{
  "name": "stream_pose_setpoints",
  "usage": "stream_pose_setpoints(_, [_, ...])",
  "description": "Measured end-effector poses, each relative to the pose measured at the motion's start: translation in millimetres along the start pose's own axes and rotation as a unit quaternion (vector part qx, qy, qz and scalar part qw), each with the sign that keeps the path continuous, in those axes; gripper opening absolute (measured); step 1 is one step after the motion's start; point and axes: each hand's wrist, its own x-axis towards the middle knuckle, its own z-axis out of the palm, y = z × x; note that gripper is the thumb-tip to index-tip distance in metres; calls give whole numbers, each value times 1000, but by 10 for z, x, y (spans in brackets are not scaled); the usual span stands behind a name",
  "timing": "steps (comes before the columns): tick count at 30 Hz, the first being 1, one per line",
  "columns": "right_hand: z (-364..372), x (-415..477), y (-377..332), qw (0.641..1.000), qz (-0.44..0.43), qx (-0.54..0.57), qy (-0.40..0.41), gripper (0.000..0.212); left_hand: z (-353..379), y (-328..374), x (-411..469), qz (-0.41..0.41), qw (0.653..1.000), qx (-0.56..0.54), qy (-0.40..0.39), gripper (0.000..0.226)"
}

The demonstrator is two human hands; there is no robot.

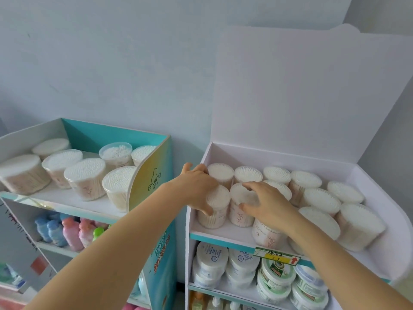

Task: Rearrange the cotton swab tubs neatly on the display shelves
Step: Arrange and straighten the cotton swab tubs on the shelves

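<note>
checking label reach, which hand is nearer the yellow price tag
Right. The right hand grips the second front tub just above the yellow price tag; the left hand grips the corner tub farther left.

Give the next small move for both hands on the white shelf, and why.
Probably pull the front-left tub and the second tub forward, level with the third tub. The left hand and right hand each grip one, and the third tub sits nearer the shelf edge, so that row looks uneven.
</note>
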Motion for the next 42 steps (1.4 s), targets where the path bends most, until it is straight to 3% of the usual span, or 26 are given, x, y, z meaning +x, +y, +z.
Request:
stream_pose_setpoints(8, [36,6,-92,999,-44,-10,19,58,-119,34,42,6,998,29,-49,81])
stream_pose_setpoints(15, [34,35,-38,998,-12,-62,-20,64,-186,177,-3,18,997,64,-49,101])
stream_pose_setpoints(19, [38,34,10,993,0,-118,-16,65,-218,236,23,-6,994,108,0,89])
stream_pose_setpoints(27, [-25,-32,207,985,62,-158,9,71,-220,225,74,-22,992,112,-43,63])
stream_pose_setpoints(42, [-56,-46,249,982,87,-167,3,75,-347,303,89,-44,992,61,-104,65])
